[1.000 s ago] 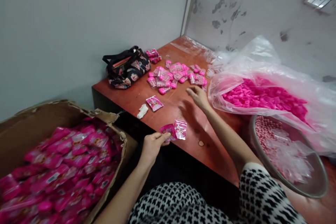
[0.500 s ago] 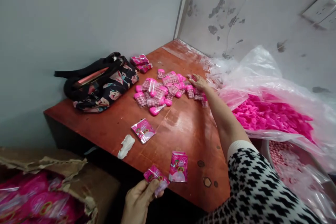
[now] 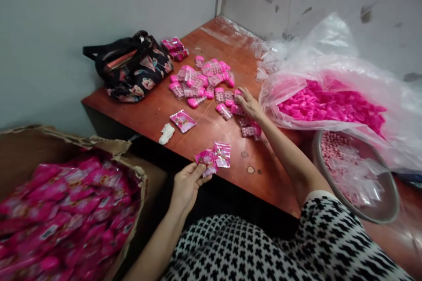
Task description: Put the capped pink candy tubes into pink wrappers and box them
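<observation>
My left hand (image 3: 187,181) pinches a small pink packet (image 3: 205,158) at the near edge of the red-brown table (image 3: 227,158); a second pink packet (image 3: 222,155) lies right beside it. My right hand (image 3: 249,103) rests on a few small pink-capped candy bottles (image 3: 240,112) dragged away from the main pile of bottles (image 3: 201,79); its fingers lie curved over them, and I cannot tell if they grip one. Another pink packet (image 3: 183,121) and a white scrap (image 3: 166,133) lie further left on the table.
A black floral bag (image 3: 132,68) sits at the table's back left. A clear plastic sack of pink caps (image 3: 329,105) fills the right side. A metal bowl (image 3: 385,215) holds pink candy and clear bags. A cardboard box (image 3: 125,147) of pink packs stands at the lower left.
My right hand has pulled back toward me from the far pile, bringing several bottles with it. The left hand keeps its hold on the packet. The camera view dropped lower.
</observation>
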Demonstrator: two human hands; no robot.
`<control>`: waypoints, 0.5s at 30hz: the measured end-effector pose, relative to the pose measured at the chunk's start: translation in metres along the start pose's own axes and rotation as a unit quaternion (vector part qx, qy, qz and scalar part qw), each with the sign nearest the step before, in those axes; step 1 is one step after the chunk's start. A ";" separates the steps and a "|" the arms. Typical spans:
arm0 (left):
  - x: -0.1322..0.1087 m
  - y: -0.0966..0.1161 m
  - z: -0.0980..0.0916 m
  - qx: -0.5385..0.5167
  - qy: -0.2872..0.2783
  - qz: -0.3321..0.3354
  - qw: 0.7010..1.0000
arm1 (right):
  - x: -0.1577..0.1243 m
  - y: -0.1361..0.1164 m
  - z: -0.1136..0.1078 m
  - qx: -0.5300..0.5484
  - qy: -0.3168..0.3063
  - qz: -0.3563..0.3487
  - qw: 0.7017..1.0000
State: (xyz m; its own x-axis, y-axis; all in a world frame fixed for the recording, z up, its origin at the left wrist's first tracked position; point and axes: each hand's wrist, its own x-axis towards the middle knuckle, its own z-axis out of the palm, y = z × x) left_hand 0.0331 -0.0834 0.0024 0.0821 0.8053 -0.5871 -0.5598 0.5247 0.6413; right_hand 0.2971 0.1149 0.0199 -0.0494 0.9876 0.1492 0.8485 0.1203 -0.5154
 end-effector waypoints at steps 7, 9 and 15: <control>-0.018 -0.017 0.023 0.049 -0.054 0.062 0.995 | -0.129 -0.052 -0.044 0.265 0.000 0.045 0.963; -0.023 -0.024 0.031 0.090 -0.098 0.078 0.988 | -0.167 -0.072 -0.037 0.370 -0.123 0.086 0.917; -0.037 -0.040 0.036 0.182 -0.151 0.083 0.968 | -0.216 -0.090 -0.009 0.496 -0.095 0.138 0.852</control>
State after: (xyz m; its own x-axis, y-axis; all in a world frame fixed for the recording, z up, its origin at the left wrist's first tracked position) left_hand 0.0821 -0.1244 0.0157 0.2847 0.9016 -0.3256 -0.2637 0.4002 0.8776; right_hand 0.2361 -0.1102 0.0414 -0.0843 0.9792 -0.1845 -0.0156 -0.1865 -0.9823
